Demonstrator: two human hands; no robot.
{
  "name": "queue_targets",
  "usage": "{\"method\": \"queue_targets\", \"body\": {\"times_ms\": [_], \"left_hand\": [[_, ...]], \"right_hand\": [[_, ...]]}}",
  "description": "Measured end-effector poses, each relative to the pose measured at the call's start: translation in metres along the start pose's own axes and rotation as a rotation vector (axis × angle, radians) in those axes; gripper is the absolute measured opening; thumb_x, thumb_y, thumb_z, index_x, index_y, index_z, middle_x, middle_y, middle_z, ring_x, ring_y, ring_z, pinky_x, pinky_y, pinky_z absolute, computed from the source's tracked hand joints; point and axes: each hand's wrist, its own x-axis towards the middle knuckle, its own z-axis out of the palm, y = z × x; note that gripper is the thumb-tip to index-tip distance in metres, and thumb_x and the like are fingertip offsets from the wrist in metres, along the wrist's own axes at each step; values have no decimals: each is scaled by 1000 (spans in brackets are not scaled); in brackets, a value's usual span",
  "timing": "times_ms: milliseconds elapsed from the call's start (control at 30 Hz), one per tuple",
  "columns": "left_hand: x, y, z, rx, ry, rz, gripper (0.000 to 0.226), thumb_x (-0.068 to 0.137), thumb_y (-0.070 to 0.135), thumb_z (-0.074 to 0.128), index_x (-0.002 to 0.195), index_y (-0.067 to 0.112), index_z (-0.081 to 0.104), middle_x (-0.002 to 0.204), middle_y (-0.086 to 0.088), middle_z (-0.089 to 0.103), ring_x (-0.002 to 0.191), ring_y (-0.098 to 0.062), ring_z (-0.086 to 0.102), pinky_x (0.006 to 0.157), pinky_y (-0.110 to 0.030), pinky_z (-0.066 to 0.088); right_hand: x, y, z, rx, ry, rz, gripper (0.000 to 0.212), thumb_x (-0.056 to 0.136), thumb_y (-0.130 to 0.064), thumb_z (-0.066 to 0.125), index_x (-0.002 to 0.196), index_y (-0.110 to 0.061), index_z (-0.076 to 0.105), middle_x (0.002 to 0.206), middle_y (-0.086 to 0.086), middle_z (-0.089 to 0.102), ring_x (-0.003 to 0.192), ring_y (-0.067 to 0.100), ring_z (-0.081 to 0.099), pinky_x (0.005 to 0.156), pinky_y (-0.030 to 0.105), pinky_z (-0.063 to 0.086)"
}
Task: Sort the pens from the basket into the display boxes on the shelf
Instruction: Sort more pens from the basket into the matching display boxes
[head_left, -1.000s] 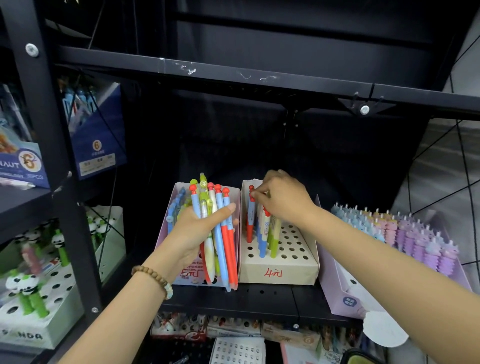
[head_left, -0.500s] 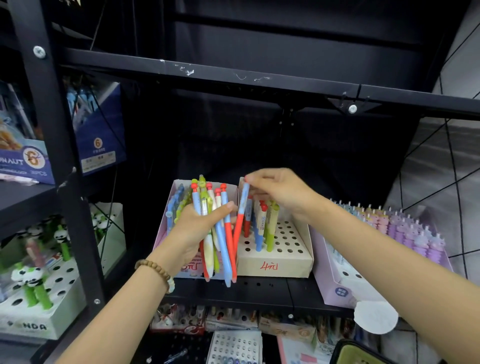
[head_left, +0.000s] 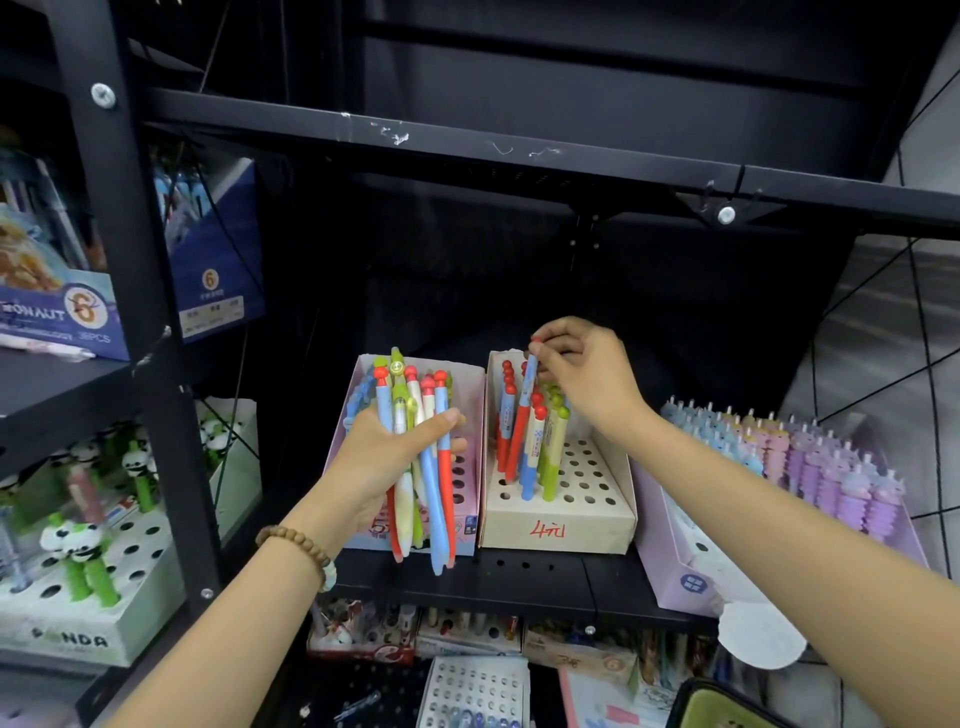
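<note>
Partly, right hand (head_left: 587, 379) hides pen (head_left: 519, 421) above cardboard box (head_left: 558, 525).

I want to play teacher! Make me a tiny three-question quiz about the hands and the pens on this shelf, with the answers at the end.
1. True or false: the left hand grips a bunch of colourful pens with red and green caps.
2. Which display box is the right hand lowering the single blue and red pen into?
A. the beige cardboard box with round holes
B. the pink cardboard box
C. the lilac box of pastel pens
3. Fill in: the left wrist wears a bracelet of brown wooden ____.

Key: 1 true; 2 A; 3 beads.
</note>
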Motion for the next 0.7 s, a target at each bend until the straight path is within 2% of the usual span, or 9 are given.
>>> {"method": "queue_targets", "body": {"times_ms": [333, 533, 633, 700], "left_hand": [[3, -1, 5, -4, 22, 10, 21, 78, 19, 73, 96, 8, 68, 87, -4, 76, 81, -20, 73, 61, -23, 57], [4, -1, 7, -5, 15, 17, 24, 77, 20, 73, 98, 9, 67, 88, -4, 76, 80, -20, 73, 60, -23, 56], [5, -1, 8, -19, 15, 17, 20, 78, 19, 73, 95, 11, 68, 88, -5, 75, 81, -21, 73, 60, -23, 56], [5, -2, 8, -16, 10, 18, 17, 78, 19, 73, 93, 13, 68, 89, -5, 75, 81, -21, 73, 61, -24, 57]], "right_hand": [[1, 5, 4, -2, 9, -7, 6, 92, -16, 60, 97, -16, 62, 92, 2, 68, 86, 14, 68, 81, 34, 57], [5, 2, 1, -47, -35, -40, 6, 90, -16, 63, 95, -17, 61, 88, 0, 68, 83, 11, 68, 76, 23, 56], [3, 3, 1, -78, -36, -48, 6, 89, -15, 63, 95, -17, 61, 88, -1, 68, 83, 10, 67, 76, 21, 56], [-3, 6, 2, -97, -94, -31, 4, 87, -16, 66, 90, -17, 64, 86, -2, 69, 81, 11, 67, 75, 23, 57]]}}
